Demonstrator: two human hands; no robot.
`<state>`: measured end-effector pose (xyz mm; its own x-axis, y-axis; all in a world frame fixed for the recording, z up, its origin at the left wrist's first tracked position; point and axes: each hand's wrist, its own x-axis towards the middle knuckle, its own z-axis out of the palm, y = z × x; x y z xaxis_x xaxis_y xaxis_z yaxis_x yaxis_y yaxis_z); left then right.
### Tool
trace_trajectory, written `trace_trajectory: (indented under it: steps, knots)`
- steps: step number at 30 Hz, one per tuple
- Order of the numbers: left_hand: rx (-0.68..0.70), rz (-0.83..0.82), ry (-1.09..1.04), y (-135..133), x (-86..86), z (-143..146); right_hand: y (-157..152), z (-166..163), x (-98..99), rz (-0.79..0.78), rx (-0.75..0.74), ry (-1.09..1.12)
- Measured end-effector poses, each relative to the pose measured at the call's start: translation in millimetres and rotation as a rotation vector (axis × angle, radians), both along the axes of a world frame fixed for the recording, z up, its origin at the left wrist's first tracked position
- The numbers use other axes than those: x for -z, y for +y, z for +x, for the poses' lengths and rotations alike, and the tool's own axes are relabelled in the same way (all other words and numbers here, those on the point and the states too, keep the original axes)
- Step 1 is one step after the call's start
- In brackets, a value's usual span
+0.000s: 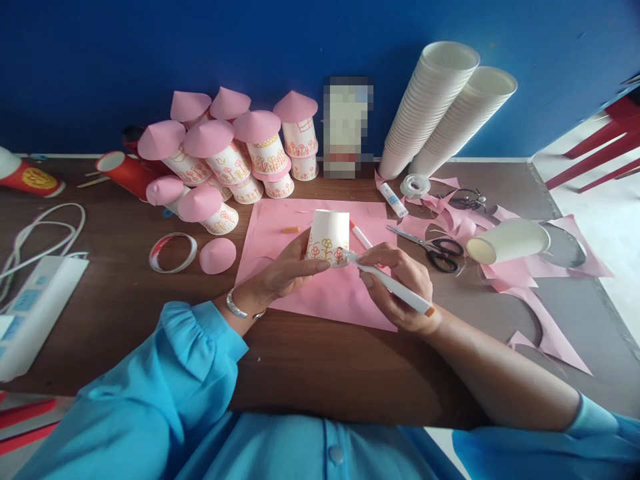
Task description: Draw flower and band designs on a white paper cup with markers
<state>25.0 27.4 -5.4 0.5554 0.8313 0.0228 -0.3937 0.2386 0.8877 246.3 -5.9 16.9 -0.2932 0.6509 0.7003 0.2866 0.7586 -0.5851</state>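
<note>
The upturned white paper cup [329, 237] is sitting over the pink paper sheet [320, 267]; the left hand [287, 272] is curling round its side, apparently to steady it; the right hand [400, 283] is pinching a slim white marker [387, 283], tip touching the cup's flower drawings; steel scissors [433, 247] are lying just beside; cone-topped finished cups [235, 153] are clustering behind.

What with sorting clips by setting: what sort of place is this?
Probably a craft table: left hand holds a paper cup, right hand a marker, beside cup stacks, scissors and pink paper.
</note>
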Motion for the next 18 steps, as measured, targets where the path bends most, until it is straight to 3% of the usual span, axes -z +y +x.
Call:
trace_trajectory:
  steps: [12,18]
  knots:
    - [-0.022,-0.039,0.017,-0.7,3.6,-1.9,-2.5,1.2,-0.8,-0.011,0.02,0.048]
    - [-0.02,-0.12,-0.06,-1.1,7.4,-3.5,1.5,0.2,10.6,0.005,0.067,0.132]
